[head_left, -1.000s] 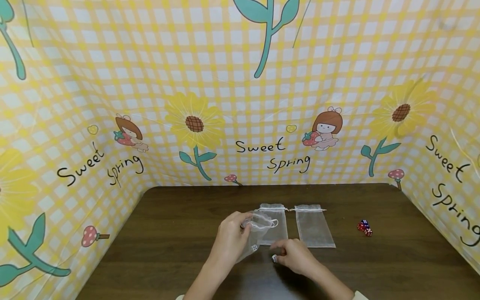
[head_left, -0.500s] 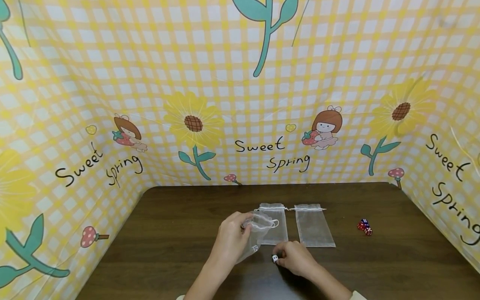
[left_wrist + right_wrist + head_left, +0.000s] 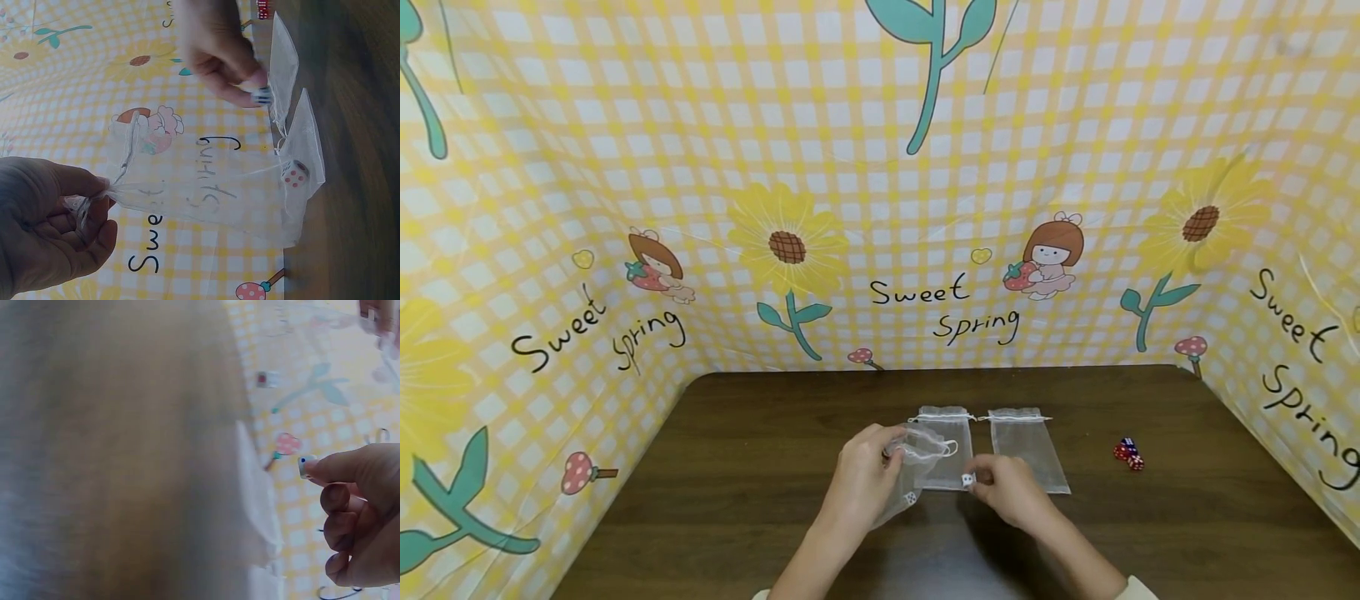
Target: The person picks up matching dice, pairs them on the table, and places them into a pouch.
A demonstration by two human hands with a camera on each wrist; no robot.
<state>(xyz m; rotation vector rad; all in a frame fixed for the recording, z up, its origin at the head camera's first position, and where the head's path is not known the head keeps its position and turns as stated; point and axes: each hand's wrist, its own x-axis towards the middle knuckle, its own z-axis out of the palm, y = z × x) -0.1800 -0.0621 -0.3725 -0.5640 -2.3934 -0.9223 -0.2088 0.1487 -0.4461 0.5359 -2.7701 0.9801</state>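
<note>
My left hand [image 3: 867,475] pinches a sheer white drawstring bag [image 3: 219,197] near its gathered mouth, and the bag hangs down from the fingers. Inside it, at the bottom corner, lies a white die [image 3: 294,174] showing red pips in the left wrist view. Between thumb and forefinger my right hand [image 3: 1011,492] holds another white die [image 3: 967,481], raised just right of the bag. In the right wrist view this held die [image 3: 306,467] shows a blue pip.
Two more sheer drawstring bags lie flat on the brown table [image 3: 737,483]: one bag [image 3: 951,450] behind the held one, the other bag [image 3: 1028,454] to its right. Red and blue dice [image 3: 1129,454] sit clustered farther right. A checked cloth [image 3: 820,167] walls the back and sides.
My right hand has closed on the white die near the table and lifted it up and slightly right. My left hand and the bag stay almost still.
</note>
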